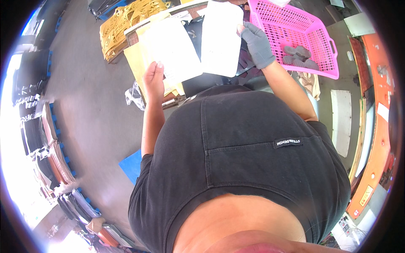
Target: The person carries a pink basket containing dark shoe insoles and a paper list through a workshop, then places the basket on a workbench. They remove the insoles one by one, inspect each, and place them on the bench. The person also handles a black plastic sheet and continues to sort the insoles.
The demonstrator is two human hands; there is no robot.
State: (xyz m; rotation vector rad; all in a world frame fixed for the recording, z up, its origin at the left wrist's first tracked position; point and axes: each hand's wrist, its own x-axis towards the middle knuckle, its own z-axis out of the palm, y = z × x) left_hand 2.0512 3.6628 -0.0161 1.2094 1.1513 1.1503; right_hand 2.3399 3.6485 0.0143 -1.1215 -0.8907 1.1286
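Note:
My bare left hand is at the near left corner of a white sheet, its thumb lying on top and the other fingers hidden beneath. Yellowish sheets show under and beside that one. A grey glove with bare fingertips covers my right hand, which pinches the right edge of a second white sheet with rounded corners. The two white sheets are tilted and nearly meet at their near corners. Between them a dark surface with small scraps shows. Glare washes out any detail on both sheets.
A pink plastic basket at the upper right holds several dark grey pieces. Yellow cut-out sheets are piled at the upper left. Stacked material on blue pallets lines the far left. An orange frame stands at the right.

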